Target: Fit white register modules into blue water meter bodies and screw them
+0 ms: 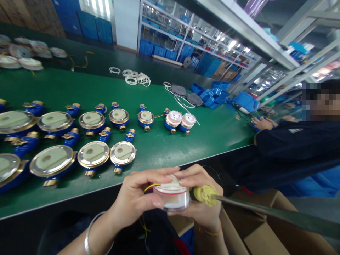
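Both my hands hold a small round white meter insert (172,196) with a red ring and a thin yellow wire, just in front of the green table's near edge (159,166). My left hand (138,198) grips its left side with thumb and fingers. My right hand (200,198) cups its right side and top. A long metal tool (265,212) with a yellow wrapped end (204,194) sticks out to the right from under my right hand.
Two rows of blue and brass water meter bodies (92,154) cover the table's left half; two meters with white dials (180,120) stand further right. White rings (135,78) lie at the back. A person in dark clothing (292,148) works at the right. Cardboard boxes (252,226) sit below.
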`<action>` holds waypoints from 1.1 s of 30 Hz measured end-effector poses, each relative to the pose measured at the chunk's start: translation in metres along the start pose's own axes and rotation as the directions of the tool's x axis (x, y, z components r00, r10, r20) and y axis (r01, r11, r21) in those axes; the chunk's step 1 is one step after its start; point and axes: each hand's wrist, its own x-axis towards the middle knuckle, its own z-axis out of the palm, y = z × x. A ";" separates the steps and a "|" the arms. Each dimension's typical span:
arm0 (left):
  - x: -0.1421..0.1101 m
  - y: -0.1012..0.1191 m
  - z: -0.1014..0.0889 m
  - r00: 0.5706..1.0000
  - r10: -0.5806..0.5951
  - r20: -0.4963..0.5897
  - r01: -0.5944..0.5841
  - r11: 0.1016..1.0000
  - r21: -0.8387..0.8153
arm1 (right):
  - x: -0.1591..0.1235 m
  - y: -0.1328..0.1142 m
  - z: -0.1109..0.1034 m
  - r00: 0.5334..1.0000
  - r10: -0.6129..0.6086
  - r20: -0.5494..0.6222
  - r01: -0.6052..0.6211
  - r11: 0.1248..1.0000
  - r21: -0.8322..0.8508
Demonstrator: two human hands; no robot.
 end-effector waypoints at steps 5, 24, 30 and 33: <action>-0.003 -0.001 -0.002 1.000 -0.025 0.007 0.025 0.999 -0.038 | 0.002 -0.003 0.002 1.000 0.004 0.008 -0.004 1.000 -0.001; -0.009 -0.005 -0.011 0.989 -0.138 0.048 0.144 0.975 -0.170 | 0.006 -0.018 0.006 0.995 0.047 0.083 -0.043 0.997 -0.058; -0.008 -0.005 -0.013 0.986 -0.156 0.061 0.165 0.967 -0.192 | 0.007 -0.020 0.004 0.988 0.097 0.122 -0.092 0.995 -0.044; -0.008 -0.004 -0.013 0.986 -0.154 0.067 0.164 0.967 -0.193 | 0.008 -0.021 0.004 0.985 0.091 0.148 -0.084 0.995 -0.052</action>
